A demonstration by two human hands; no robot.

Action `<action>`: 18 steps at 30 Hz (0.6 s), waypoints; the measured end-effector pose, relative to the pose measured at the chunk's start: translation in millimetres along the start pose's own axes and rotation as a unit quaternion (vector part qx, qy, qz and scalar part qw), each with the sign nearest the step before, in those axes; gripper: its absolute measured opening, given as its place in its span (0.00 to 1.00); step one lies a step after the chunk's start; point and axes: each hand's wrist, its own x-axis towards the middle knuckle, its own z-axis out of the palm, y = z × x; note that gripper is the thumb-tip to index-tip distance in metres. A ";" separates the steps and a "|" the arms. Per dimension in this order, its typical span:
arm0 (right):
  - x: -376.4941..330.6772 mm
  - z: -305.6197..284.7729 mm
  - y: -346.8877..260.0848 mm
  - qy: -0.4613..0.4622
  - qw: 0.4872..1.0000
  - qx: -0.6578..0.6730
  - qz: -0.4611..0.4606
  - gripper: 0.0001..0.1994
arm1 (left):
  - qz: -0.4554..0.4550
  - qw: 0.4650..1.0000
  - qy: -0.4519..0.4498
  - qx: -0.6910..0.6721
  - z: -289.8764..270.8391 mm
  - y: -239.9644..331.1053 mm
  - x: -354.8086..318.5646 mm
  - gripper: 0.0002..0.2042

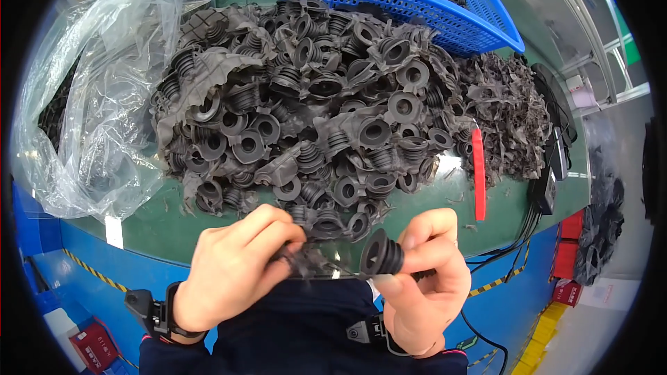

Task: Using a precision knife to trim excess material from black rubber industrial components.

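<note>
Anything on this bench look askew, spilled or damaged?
Nothing looks damaged. The pile of black rubber bellows sprawls loosely over the green table, with thin scrap bits scattered near its edge and a heap of trimmings beside a red tool. Both hands hold one bellows.

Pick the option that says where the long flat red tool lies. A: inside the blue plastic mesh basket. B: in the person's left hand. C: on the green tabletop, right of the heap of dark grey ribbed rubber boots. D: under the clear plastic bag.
C: the long flat red tool lies bare on the green tabletop, just right of the heap of dark grey ribbed rubber boots, outside the blue plastic mesh basket and away from both hands.
</note>
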 end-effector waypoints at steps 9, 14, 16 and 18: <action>-2.9 3.4 -1.9 0.013 0.996 -0.070 -0.051 0.12 | 0.179 0.951 0.150 -0.202 -9.9 15.9 6.9 0.32; -5.0 6.1 -5.2 0.016 0.994 -0.093 -0.056 0.12 | 0.090 0.963 0.180 -0.181 3.6 31.0 4.9 0.26; -5.5 6.3 -6.5 0.021 0.990 -0.120 -0.067 0.12 | 0.159 0.970 0.174 -0.060 -2.3 26.6 5.9 0.17; -5.0 7.5 -6.5 0.028 0.986 -0.145 -0.076 0.12 | 0.158 0.962 0.224 0.015 -1.9 31.0 1.2 0.12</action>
